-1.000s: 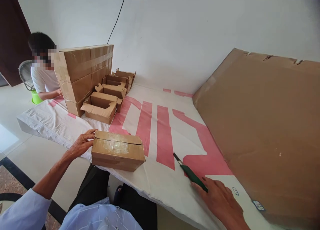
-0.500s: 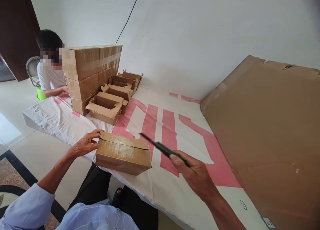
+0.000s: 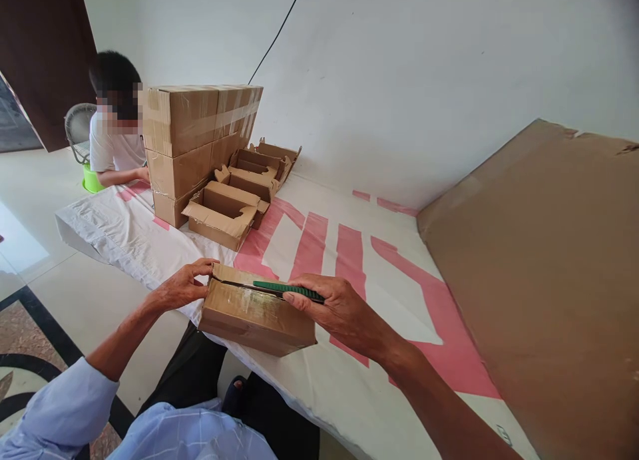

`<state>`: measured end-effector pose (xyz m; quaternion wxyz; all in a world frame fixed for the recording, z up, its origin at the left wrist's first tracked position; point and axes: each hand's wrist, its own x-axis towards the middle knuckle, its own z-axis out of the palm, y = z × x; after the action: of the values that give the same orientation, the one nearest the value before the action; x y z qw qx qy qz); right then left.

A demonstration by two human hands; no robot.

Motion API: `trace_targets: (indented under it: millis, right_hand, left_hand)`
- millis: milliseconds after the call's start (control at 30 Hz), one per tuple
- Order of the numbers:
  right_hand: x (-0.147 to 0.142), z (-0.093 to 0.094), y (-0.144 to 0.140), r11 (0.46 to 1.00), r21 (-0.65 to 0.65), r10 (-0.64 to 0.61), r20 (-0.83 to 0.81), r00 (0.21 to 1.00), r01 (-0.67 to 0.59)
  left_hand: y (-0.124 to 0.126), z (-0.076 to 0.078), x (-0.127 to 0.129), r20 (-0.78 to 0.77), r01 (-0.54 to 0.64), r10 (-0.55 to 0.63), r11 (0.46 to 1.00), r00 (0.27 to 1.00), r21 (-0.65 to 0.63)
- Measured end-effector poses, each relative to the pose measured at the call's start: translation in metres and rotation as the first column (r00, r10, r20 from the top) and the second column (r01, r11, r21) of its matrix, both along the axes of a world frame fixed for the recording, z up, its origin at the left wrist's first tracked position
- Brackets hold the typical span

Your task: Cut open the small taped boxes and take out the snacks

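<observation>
— What is taking up the most room?

— A big cardboard sheet (image 3: 539, 267) is lying along the right side of the table (image 3: 349, 380), leaning up toward the wall. The white cloth with pink stripes (image 3: 319, 247) is covering the rest, and its middle is lying bare, so there is open room between the sheet and the boxes.

— And at the far left?

— A stack of taped cartons (image 3: 194, 140) is standing near the table's far left edge, with a row of open cardboard boxes (image 3: 234, 200) lying just beside it toward the wall. Another person (image 3: 117, 134) is sitting behind the stack.

— Where is the box being worked on?

— The small taped cardboard box (image 3: 254, 310) is sitting right at the table's near edge, its front corner slightly overhanging.

— The hands?

— The left hand (image 3: 182, 287) is bracing the box's left end, fingers curled over the top edge. The right hand (image 3: 339, 307) is gripping a green utility knife (image 3: 284, 289), the grip closed around the handle, and the blade is lying along the top seam, pointing left.
</observation>
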<state>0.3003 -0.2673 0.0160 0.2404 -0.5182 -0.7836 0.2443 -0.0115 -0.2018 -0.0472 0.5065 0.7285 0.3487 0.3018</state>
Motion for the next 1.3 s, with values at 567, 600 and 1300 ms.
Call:
trace_targets:
  millis: [567,600,1300]
  right_hand:
    - [-0.013,0.007,0.008,0.989,0.141,0.021,0.198,0.98,-0.05]
    - [-0.013,0.008,0.009,0.987,0.148,0.02,0.231,0.973,-0.055]
    - [-0.039,0.071,0.014,0.999,0.019,0.016,0.674,0.738,-0.039]
  left_hand:
    - [0.001,0.0,0.001,0.016,0.015,-0.015,1.0,1.0,-0.01]
    - [0.0,0.0,0.001,0.013,0.019,-0.019,1.0,1.0,-0.004]
    - [0.004,0.004,-0.001,-0.135,0.039,-0.032,0.998,0.99,0.047]
